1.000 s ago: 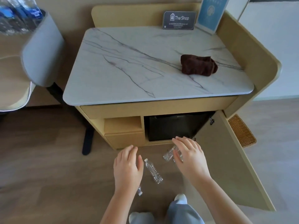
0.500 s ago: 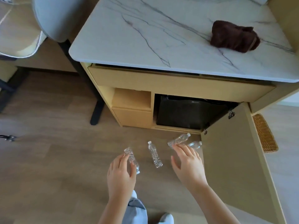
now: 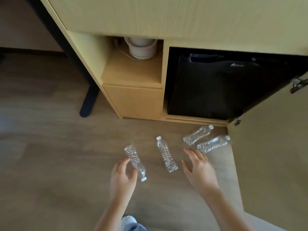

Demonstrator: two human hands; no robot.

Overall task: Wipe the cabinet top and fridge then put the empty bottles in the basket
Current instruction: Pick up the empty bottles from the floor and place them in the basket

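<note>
Touching left grip (image 3: pixel 123 177): fingers loosely spread and wrapped round nothing; a fingertip and the thumb tip lie against the left side of the left bottle (image 3: pixel 135 161).
Left bottle: clear, lying on the floor (image 3: pixel 50 155), white cap toward the person, base toward the cabinet (image 3: pixel 133 100).
Right grip (image 3: pixel 198 169): fingers straight and spread, palm down over the floor, holding nothing; somewhat blurred.
Middle bottle (image 3: pixel 166 155): lying between the two grips, apart from both, cap toward the cabinet.
Right bottle (image 3: pixel 213 144): lying aslant, its base just beside the right grip's fingertips; contact cannot be told.
Far bottle (image 3: pixel 197 135): just beyond the right bottle, roughly parallel to it, near the cabinet's foot.
Fridge (image 3: pixel 208 90): black, in the cabinet's right compartment, behind the bottles.
Nook: left compartment, holding a white round vessel (image 3: pixel 140 47).
Cabinet door (image 3: pixel 270 155): swung open, right of the bottles.
</note>
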